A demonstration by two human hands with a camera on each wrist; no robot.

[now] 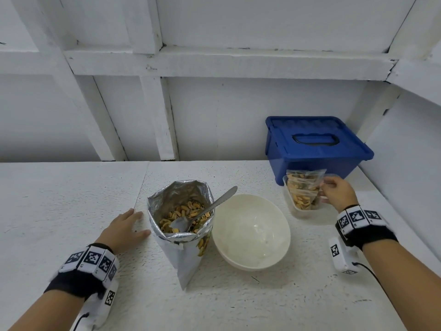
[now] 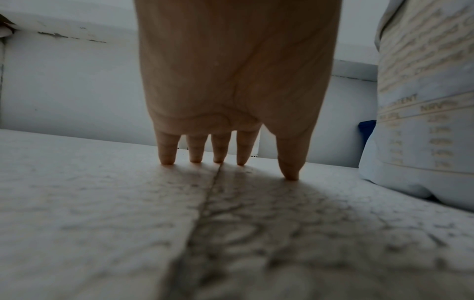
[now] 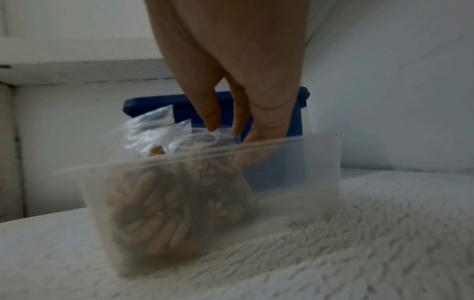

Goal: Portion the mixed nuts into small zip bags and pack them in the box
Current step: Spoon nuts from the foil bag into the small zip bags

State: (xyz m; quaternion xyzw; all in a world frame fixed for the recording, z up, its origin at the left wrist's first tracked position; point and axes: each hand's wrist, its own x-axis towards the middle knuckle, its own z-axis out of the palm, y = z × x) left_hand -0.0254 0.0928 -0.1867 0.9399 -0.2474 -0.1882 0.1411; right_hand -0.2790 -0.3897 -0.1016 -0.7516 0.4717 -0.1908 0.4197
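Observation:
A clear plastic box [image 1: 303,213] stands at the right, in front of a blue bin. Small zip bags of mixed nuts [image 1: 301,191] stand upright in it. My right hand [image 1: 325,187] reaches into the box. In the right wrist view its thumb and index fingertips [image 3: 212,121] pinch the top edge of a zip bag [image 3: 153,132], and the other fingers sit behind the box wall [image 3: 295,162]. An open foil bag of nuts [image 1: 181,211] stands mid-table with a metal spoon [image 1: 210,206] in it. My left hand [image 1: 126,225] rests flat beside it, fingertips [image 2: 168,158] on the table.
An empty white bowl [image 1: 250,232] sits between the foil bag and the clear box. A blue lidded bin [image 1: 315,144] stands at the back right against the wall. White walls close off the back and right. The foil bag [image 2: 423,101] stands right of my left hand.

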